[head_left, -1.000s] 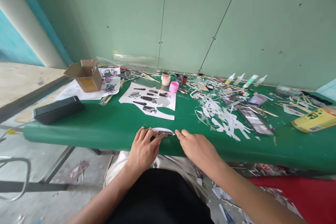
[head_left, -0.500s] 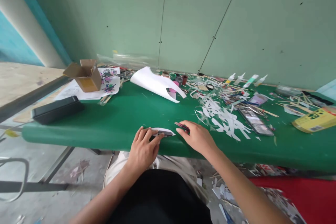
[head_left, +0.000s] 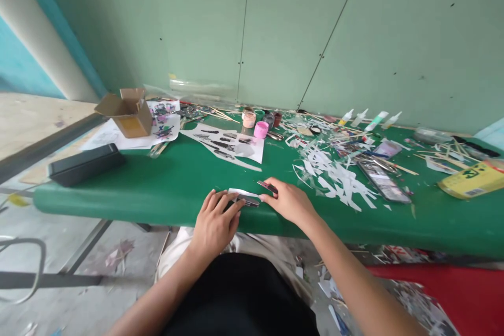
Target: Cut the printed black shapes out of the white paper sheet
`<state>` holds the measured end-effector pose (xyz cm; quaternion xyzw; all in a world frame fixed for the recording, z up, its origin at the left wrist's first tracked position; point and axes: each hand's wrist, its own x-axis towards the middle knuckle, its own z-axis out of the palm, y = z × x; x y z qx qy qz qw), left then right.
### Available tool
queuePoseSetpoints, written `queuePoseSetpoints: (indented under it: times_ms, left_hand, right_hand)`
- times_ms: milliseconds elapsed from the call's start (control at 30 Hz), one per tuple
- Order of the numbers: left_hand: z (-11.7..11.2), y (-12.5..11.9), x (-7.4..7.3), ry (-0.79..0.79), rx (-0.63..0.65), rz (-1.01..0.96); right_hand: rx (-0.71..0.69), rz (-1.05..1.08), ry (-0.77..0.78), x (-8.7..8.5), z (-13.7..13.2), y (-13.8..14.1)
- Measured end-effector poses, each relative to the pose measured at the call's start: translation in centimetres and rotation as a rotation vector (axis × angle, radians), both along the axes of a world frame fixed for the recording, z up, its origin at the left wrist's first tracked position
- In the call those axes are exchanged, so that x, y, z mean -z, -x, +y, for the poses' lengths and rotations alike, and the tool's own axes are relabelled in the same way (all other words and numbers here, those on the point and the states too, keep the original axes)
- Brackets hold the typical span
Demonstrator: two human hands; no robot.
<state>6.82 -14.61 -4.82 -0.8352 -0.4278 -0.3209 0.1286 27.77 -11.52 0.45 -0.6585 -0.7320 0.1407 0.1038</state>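
My left hand point(head_left: 214, 220) lies on the near edge of the green table point(head_left: 177, 178), fingers pressed on a small white paper cutout point(head_left: 244, 197) with a dark print. My right hand point(head_left: 289, 200) is beside it, fingers pinched on a small dark red cutter point(head_left: 268, 186) whose tip points at the cutout. A white printed sheet point(head_left: 228, 144) with dark shapes lies flat farther back.
A cardboard box point(head_left: 128, 110) and a black case point(head_left: 84, 163) sit at the left. Small paint pots point(head_left: 258, 123), white paper scraps point(head_left: 334, 173), wooden sticks, glue bottles point(head_left: 368, 118) and a yellow pack point(head_left: 470, 178) crowd the right. A red seat point(head_left: 444, 289) is below right.
The white printed sheet, lifted and curled half a second ago, lies flat again. My right hand picked up the red cutter and moved it closer to the cutout. The left hand stayed.
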Motion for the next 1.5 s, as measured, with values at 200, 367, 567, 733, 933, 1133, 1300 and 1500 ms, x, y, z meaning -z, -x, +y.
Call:
queuePoseSetpoints:
  times_ms: [200, 367, 567, 733, 933, 1133, 1300, 1500]
  left_hand:
    - [-0.2, -0.1, 0.2, 0.011, -0.011, 0.006]
    - [-0.3, -0.7, -0.4, 0.006, -0.059, 0.052]
    - [0.6, -1.6, -1.4, 0.031, 0.007, 0.145]
    - [0.7, -2.0, -1.1, 0.052, -0.015, 0.152]
    - [-0.3, -2.5, -0.4, 0.056, -0.07, 0.13]
    - [-0.5, -2.6, 0.2, 0.046, -0.046, 0.11]
    - [-0.3, -2.3, 0.2, 0.067, -0.003, 0.11]
    - [-0.5, -2.8, -0.1, 0.073, -0.027, 0.109]
  right_hand:
    - [-0.021, -0.003, -0.08, 0.5, -0.5, -0.1]
    - [-0.018, 0.01, -0.139, 1.2, -0.5, 0.0]
    - [-0.009, 0.034, -0.291, 1.4, -1.1, 0.2]
    - [-0.053, -0.069, -0.327, 1.2, -2.6, 0.3]
    - [-0.03, -0.21, -0.265, 1.5, -3.8, 0.6]
    - [0.007, -0.314, -0.235, 1.5, -4.0, 0.9]
    - [-0.001, -0.34, -0.227, 1.4, -4.2, 1.2]
    - [0.02, -0.328, -0.253, 1.5, -5.2, 1.4]
